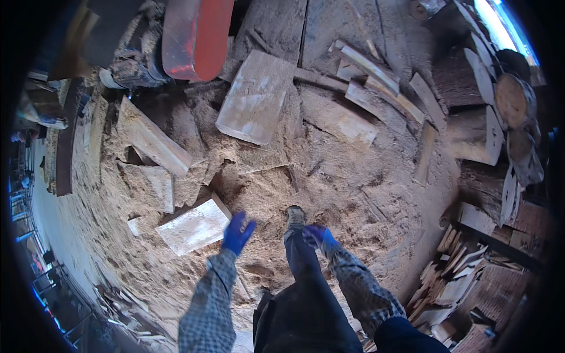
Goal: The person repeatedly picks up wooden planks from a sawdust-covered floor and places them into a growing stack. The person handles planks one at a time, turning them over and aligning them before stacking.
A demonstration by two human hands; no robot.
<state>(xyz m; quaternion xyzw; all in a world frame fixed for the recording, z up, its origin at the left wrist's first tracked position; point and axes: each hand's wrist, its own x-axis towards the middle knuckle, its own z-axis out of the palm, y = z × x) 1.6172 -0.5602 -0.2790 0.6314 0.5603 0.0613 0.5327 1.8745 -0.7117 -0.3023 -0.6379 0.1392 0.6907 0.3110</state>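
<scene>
Sawdust (329,194) covers the whole floor of this head view, thick and pale, with wood offcuts scattered through it. Left hand (237,232) in a blue glove, fingers spread wide, holding nothing, stretched out just beside the near corner of a pale squared wood slab (194,226) lying flat in the dust; can't tell if fingertips touch it, looks barely apart. Right hand (316,234) also blue-gloved, loosely curled, empty as far as visible, hanging near the person's forward boot (295,215). Checked sleeves, dark trousers, one leg stepping ahead.

Further out: a larger thick slab (256,97) lies flat near the middle top, a long plank (152,138) sits tilted left of it, another block (150,185) half buried below that. Red machine guard (194,35) at top left. Stacked logs (500,106) along the right, bundle of thin cut strips (456,276) lower right, loose slats (376,82) upper middle.

Progress judgement: nearest slab not yet picked up, hands free, so the lifting looks barely begun. Several slabs lie loose in the dust, all apparently untouched; a lot seems left.
</scene>
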